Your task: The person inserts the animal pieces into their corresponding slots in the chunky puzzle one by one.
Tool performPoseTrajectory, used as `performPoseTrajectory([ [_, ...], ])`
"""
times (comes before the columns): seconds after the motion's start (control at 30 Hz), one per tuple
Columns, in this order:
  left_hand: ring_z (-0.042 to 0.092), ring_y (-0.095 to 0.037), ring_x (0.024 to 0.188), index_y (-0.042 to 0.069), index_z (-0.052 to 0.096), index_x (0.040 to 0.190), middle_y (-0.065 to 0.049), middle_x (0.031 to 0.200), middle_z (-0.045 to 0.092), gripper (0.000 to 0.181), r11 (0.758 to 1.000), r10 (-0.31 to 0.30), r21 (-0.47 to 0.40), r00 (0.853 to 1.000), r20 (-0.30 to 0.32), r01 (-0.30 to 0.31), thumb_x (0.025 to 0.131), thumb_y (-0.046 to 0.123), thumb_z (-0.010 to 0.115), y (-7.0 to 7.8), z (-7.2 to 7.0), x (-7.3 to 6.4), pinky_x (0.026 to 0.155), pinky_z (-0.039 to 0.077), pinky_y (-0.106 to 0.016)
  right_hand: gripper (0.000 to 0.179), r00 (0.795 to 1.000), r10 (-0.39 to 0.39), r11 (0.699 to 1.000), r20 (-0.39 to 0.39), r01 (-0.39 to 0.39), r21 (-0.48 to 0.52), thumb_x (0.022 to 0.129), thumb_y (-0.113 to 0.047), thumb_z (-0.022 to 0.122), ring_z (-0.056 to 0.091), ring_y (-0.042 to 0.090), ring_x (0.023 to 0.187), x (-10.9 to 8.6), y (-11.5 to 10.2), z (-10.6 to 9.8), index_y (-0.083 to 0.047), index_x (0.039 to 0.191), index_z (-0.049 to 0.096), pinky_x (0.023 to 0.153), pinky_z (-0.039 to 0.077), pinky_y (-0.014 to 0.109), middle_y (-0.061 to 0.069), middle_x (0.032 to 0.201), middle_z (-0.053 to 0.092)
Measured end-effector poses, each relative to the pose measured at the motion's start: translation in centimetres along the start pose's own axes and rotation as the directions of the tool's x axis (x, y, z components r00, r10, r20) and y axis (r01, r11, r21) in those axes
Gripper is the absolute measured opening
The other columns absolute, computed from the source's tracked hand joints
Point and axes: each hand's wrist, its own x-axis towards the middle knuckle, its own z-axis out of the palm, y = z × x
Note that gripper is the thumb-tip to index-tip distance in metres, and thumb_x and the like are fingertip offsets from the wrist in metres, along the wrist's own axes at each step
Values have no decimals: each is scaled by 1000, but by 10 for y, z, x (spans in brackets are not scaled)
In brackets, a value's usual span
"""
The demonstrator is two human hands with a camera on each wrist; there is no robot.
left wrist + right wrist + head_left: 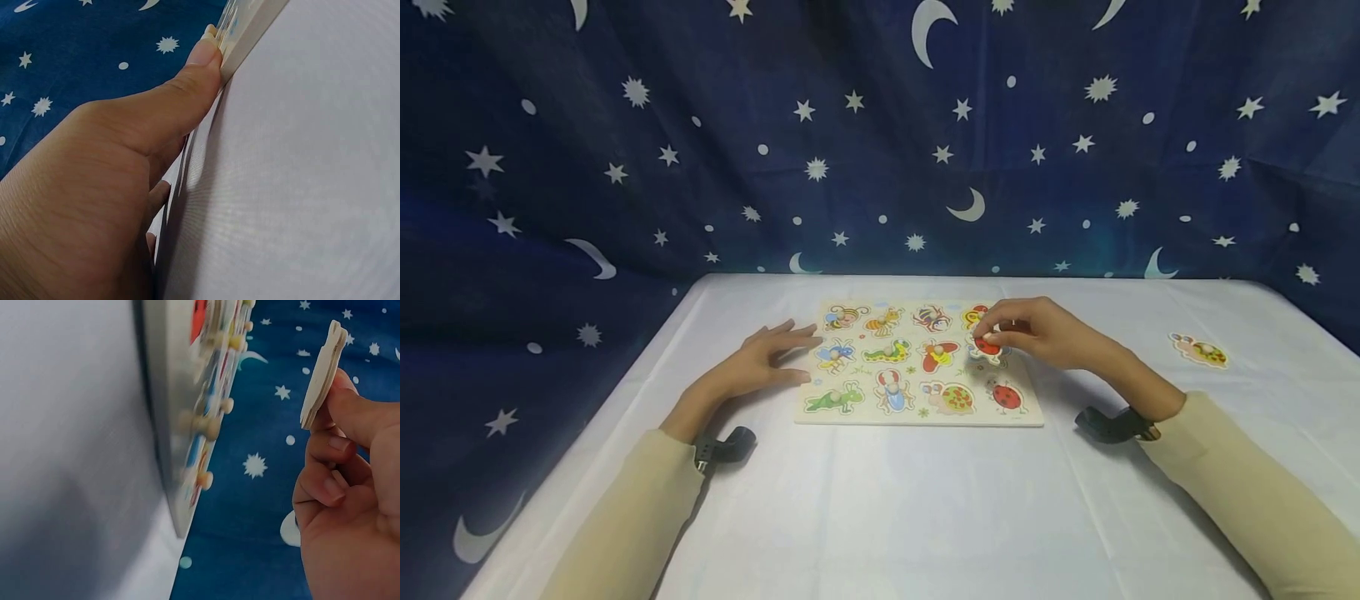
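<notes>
A wooden peg puzzle board (857, 421) with insect pictures lies on the table. Above its right side my right hand (1048, 333) pinches a red ladybug puzzle piece (987, 347). In the right wrist view, the puzzle piece (324, 378) is tilted edge-on and apart from the board (167, 425). At the board's left edge is my left hand (765, 364), fingers spread; its thumb (200, 69) touches the board's side in the left wrist view. The ladybug picture (1006, 396) and snail picture (955, 399) on the board's front row show no knobs.
A snail puzzle piece (1199, 351) lies on the white-covered table (925, 508), right of the board. Several knobbed pieces sit in the board, such as the green caterpillar (886, 351). A dark blue curtain (865, 133) with stars and moons hangs behind the table.
</notes>
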Motion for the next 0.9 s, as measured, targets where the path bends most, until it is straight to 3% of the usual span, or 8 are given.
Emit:
performPoseTrajectory([
  [0.2,16,-30,143,21,54,138,3,150,37,61,1000,-5,-1,1000,-2,5,83,43,71,0,1,0,115,2,-51,19,999,-26,999,42,25,31,87,-9,70,53,16,82,5,-7,5,-16,105,72,60,44,23,-6,98,67],
  [0.4,16,-30,143,20,55,137,2,150,38,61,1000,-2,-7,1000,-3,1,83,43,71,1,0,0,115,3,-51,19,995,-4,1000,105,2,17,88,-8,69,56,15,91,1,-10,8,-18,104,72,74,51,25,-9,101,66],
  [0.9,16,-30,143,21,54,138,1,150,38,63,1000,-4,-9,1000,-5,4,82,45,72,1,0,1,115,2,-52,18,963,37,999,265,-32,-23,89,-11,68,56,15,94,-16,6,7,-25,101,71,79,51,26,-11,102,65],
])
